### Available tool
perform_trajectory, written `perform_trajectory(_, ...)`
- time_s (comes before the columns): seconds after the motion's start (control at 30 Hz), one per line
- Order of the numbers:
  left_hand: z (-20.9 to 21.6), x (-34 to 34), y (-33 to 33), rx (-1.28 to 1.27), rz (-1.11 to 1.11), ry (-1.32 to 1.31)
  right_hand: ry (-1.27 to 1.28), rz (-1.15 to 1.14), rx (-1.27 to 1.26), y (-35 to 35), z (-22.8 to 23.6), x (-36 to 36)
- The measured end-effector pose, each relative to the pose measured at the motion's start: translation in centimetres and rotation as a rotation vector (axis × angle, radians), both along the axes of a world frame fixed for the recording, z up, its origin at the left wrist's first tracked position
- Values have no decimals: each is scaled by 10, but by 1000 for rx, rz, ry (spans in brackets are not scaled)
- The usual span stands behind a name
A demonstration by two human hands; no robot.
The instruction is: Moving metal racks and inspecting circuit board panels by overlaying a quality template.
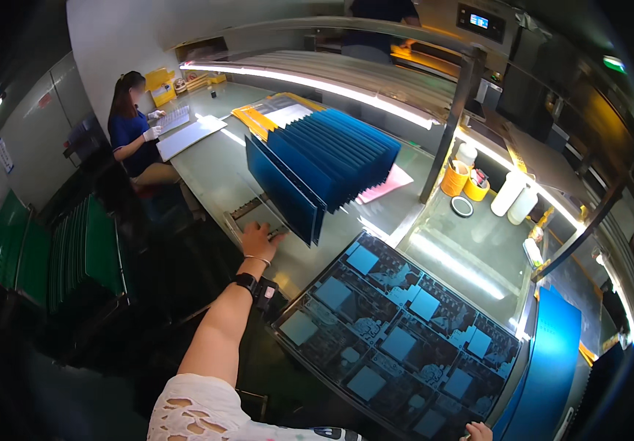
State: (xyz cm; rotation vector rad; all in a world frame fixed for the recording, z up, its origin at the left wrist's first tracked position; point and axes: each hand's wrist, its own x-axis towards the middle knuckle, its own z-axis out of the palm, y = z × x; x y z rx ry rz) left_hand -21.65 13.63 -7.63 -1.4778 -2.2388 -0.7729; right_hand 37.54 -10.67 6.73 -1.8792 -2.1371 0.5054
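Observation:
A large dark panel with a circuit pattern and pale blue squares (398, 343) slants across the near side of the bench. My right hand (477, 432) shows only in part at the lower edge of the view, its fingers curled at the panel's near edge and seeming to grip it. My left hand (260, 241) reaches forward, fingers apart, onto the front end of a metal rack (247, 209). Just beyond that hand, several blue panels (332, 154) stand upright in a row. The nearest blue panels (282, 187) lean apart from the rest.
A seated co-worker (135, 132) handles a white sheet at the far left. Green panels (82, 253) stand racked at left. Bottles (512, 195) and orange tape rolls (455, 178) sit beneath a lit shelf post (453, 125). Blue sheets (548, 360) stand at right.

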Motion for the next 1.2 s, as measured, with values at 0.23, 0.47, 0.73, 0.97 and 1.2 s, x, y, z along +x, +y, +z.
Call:
perform_trajectory(0.23,6,-20,2,-33,14,8,14,-146,-3,-14,4,15)
perform_trajectory(0.47,22,-17,-37,339,-128,255,-478,-58,215,-26,-9,48)
perform_trajectory(0.73,-3,72,-196,-282,142,-1725,-352,86,175,-13,-65,86)
perform_trajectory(0.97,-23,113,-193,122,-179,-1716,-357,234,392,-10,-90,96)
perform_trajectory(1.2,167,90,-130,297,-556,-1396,-70,351,788,19,51,128)
